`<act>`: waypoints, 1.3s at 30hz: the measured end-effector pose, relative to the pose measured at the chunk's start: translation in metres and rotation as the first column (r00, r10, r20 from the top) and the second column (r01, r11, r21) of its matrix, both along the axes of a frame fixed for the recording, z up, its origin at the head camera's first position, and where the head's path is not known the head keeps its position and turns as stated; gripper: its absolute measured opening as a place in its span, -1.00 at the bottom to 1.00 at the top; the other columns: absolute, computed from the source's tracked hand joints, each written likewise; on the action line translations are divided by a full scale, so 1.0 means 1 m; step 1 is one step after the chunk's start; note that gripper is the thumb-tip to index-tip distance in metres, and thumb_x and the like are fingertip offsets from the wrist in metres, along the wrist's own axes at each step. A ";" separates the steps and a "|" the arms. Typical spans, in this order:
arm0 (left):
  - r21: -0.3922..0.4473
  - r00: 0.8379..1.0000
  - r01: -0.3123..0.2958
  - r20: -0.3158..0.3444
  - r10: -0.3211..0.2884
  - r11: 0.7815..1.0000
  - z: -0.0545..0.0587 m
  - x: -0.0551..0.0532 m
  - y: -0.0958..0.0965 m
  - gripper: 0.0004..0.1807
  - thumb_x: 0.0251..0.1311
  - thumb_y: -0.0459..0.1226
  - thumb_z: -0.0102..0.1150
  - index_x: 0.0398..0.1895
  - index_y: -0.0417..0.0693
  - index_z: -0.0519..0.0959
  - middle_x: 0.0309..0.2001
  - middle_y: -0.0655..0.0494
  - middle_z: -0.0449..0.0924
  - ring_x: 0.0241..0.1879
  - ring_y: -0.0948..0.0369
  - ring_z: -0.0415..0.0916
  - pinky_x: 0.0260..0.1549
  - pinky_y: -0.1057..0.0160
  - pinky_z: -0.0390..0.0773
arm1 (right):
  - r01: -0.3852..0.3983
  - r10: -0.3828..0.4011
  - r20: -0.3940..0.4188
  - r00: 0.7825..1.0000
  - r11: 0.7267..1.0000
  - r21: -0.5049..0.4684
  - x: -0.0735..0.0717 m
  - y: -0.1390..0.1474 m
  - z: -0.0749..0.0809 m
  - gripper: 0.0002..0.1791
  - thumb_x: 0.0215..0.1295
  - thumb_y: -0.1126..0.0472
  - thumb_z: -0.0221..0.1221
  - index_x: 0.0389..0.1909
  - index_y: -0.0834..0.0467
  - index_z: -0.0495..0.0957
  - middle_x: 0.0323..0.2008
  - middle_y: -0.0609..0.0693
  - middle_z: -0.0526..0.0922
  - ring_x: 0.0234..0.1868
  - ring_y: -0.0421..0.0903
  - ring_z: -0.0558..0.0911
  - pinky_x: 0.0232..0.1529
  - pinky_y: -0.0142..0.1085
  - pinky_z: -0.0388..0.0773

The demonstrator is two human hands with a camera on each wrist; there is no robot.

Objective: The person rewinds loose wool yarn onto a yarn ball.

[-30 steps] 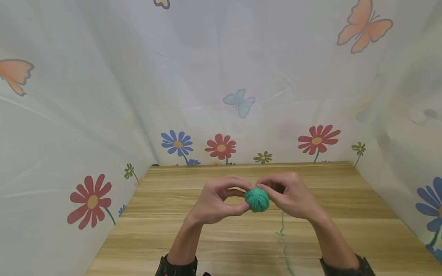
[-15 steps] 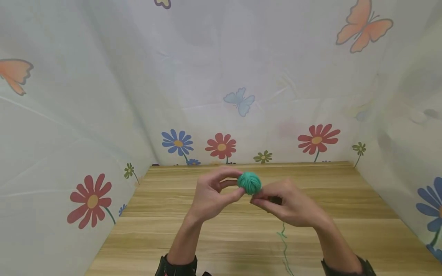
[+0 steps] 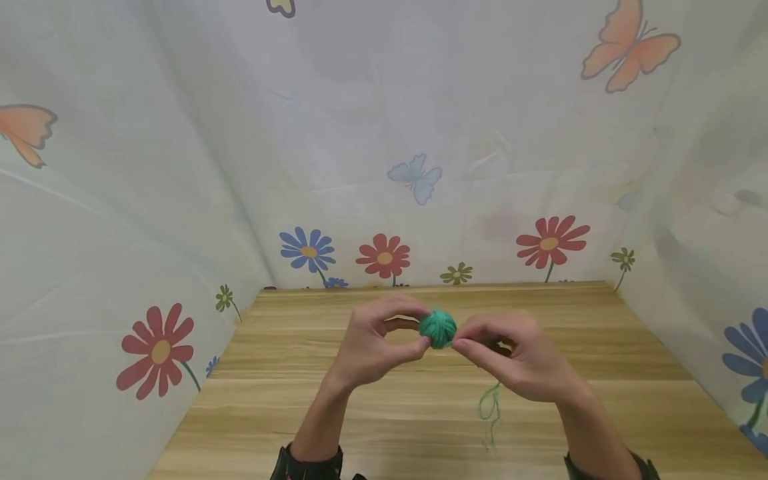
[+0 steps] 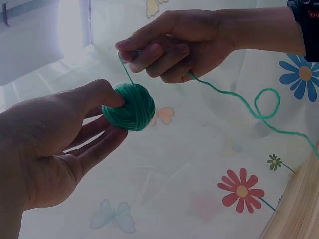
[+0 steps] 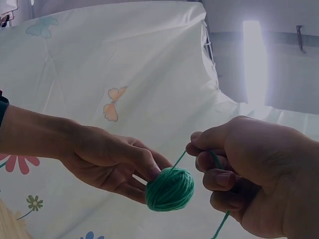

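Note:
A small green ball of yarn [image 3: 439, 329] is held up over the table between the thumb and fingers of my left hand [image 3: 375, 343]. Just right of it, my right hand [image 3: 519, 353] pinches the yarn strand [image 4: 125, 69] between thumb and forefinger. In the left wrist view, a short taut length runs from the ball to that pinch. The strand passes through the curled right fingers and leaves below them as a loose tail [image 4: 239, 97] with a loop in it. Both the ball [image 5: 170, 189] and the pinched strand show in the right wrist view too.
A wood-grain table [image 3: 288, 427] lies under the hands. Around its back and sides hangs a pale curtain [image 3: 336, 120] printed with flowers and butterflies. The yarn's tail [image 3: 489, 407] trails below the right hand in the head view.
The right hand has gone from the ball's top, down under it, then out to its right side. The ball has shifted and turned in the left fingers. The tail has drawn up into a loop.

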State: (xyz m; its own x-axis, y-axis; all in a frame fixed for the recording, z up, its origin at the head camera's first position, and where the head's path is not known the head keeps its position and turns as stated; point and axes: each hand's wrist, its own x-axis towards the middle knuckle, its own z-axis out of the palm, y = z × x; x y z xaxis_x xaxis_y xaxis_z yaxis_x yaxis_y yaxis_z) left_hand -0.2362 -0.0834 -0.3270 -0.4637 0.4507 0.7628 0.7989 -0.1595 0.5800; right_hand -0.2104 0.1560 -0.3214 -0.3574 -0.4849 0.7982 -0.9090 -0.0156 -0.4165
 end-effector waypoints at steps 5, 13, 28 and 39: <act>-0.054 0.999 0.041 0.020 -0.040 0.998 -0.006 -0.002 0.000 -0.63 -0.01 -0.67 0.38 -0.06 -0.49 0.65 -0.10 -0.25 0.68 -0.06 0.07 0.65 -0.10 0.08 0.79 | 0.015 -0.015 0.005 1.000 0.998 -0.058 -0.001 0.001 -0.001 -0.83 0.22 0.61 0.27 -0.25 0.34 0.68 -0.61 -0.10 0.47 -0.70 -0.34 0.26 -0.86 -0.50 0.16; -0.104 0.990 0.128 0.069 -0.121 0.986 -0.017 -0.010 0.000 -0.62 0.04 -0.63 0.39 -0.01 -0.40 0.66 -0.06 -0.18 0.68 -0.03 0.09 0.63 -0.06 0.07 0.77 | 0.087 -0.087 -0.004 0.996 0.995 -0.042 -0.007 0.001 -0.005 -0.68 0.08 0.69 0.30 -0.23 0.28 0.70 -0.57 -0.11 0.56 -0.69 -0.35 0.30 -0.85 -0.50 0.20; -0.049 0.961 0.273 0.065 -0.269 0.961 -0.002 0.003 0.003 -0.62 -0.02 -0.77 0.29 -0.06 -0.61 0.56 -0.11 -0.43 0.60 -0.04 -0.01 0.61 -0.06 -0.01 0.76 | 0.239 -0.251 0.171 0.953 0.967 0.086 -0.027 0.003 -0.019 -0.77 0.37 0.48 0.25 -0.20 0.09 0.73 -0.61 -0.16 0.48 -0.69 -0.29 0.32 -0.80 -0.43 0.26; 0.072 0.978 0.201 0.046 -0.205 0.977 -0.016 -0.010 0.000 -0.58 0.00 -0.76 0.31 0.00 -0.61 0.55 -0.06 -0.42 0.59 -0.01 -0.08 0.61 -0.07 -0.08 0.75 | 0.384 -0.407 0.167 0.898 0.910 0.154 -0.026 -0.001 -0.018 -0.88 0.32 0.40 0.33 -0.17 0.19 0.75 -0.56 -0.16 0.62 -0.66 -0.26 0.43 -0.74 -0.47 0.41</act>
